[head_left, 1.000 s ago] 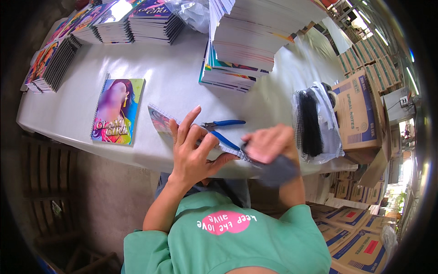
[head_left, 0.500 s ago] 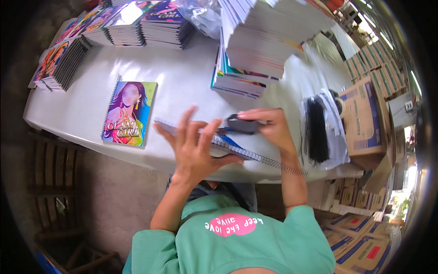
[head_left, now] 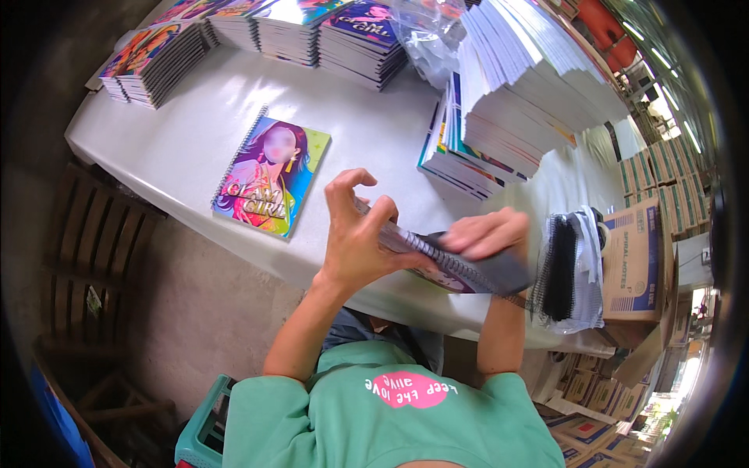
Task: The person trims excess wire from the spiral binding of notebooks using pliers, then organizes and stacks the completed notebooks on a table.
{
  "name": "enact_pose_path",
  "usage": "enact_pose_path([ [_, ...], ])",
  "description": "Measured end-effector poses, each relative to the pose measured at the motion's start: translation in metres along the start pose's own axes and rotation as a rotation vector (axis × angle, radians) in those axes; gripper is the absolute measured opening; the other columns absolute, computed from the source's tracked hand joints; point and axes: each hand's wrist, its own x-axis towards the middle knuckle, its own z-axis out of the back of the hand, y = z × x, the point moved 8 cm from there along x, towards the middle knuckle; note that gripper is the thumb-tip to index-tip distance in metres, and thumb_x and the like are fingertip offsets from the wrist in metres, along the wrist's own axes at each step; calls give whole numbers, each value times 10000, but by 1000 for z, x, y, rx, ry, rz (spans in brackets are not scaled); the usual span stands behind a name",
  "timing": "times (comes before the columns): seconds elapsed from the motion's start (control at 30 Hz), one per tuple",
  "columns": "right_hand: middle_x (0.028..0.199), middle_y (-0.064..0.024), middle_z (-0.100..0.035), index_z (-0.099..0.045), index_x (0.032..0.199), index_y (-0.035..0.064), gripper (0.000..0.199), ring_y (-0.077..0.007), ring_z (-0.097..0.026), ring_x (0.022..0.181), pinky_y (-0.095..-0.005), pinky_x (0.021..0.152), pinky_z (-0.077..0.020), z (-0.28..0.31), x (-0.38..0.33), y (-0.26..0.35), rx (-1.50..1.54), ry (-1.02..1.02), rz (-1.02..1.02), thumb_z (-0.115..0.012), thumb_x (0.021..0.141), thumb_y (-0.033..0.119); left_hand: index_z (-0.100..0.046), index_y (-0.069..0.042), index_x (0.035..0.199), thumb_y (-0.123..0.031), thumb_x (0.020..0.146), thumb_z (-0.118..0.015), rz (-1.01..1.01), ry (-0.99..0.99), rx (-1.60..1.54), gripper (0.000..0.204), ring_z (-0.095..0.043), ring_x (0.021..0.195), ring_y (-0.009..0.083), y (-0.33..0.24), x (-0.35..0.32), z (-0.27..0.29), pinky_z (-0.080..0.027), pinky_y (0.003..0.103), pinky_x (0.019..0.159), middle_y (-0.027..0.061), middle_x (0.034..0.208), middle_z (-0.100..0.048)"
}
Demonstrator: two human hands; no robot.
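My left hand (head_left: 355, 242) is closed round a spiral notebook (head_left: 399, 240), tilted on edge near the table's front, its fingers on one side and the thumb on the other. A coil (head_left: 462, 267) runs along the notebook's upper edge, and its loose end trails to the right. My right hand (head_left: 490, 232), partly smeared by motion, rests its fingers over a dark flat piece (head_left: 499, 271) against the coil; what exactly this piece is I cannot make out. To the left, another spiral notebook (head_left: 273, 175) with a colourful cover lies flat on the table.
Stacks of notebooks (head_left: 363, 43) line the table's far edge. Tall stacks of loose pages (head_left: 530, 78) stand at the back right beside a clear plastic bag (head_left: 427, 35). Black coils (head_left: 559, 269) lie at the right, next to an open carton (head_left: 632, 261). A wooden chair (head_left: 94, 257) stands at the left.
My right hand has slid rightward along the coil with the dark piece. The notebook has tipped so that part of its cover shows. The whole view has shifted, moving the table's things rightward.
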Motion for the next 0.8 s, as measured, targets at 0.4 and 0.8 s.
enact_pose_path([
  [0.4,953,-151,-692,-704,956,-3,332,-215,-679,864,-311,787,-528,2,29,-31,-415,-4,-161,-654,651,-123,-302,-102,992,-307,332,-958,161,-59,-370,953,-408,798,102,56,-9,-14,-423,265,708,83,1066,-326],
  [0.8,929,-117,-700,-714,936,38,352,-222,-672,860,-281,802,-512,42,5,-24,-794,-381,-271,-591,647,-120,-411,-29,850,-208,666,-823,333,-91,-598,486,-441,804,154,70,-16,-13,-409,257,702,76,874,-447],
])
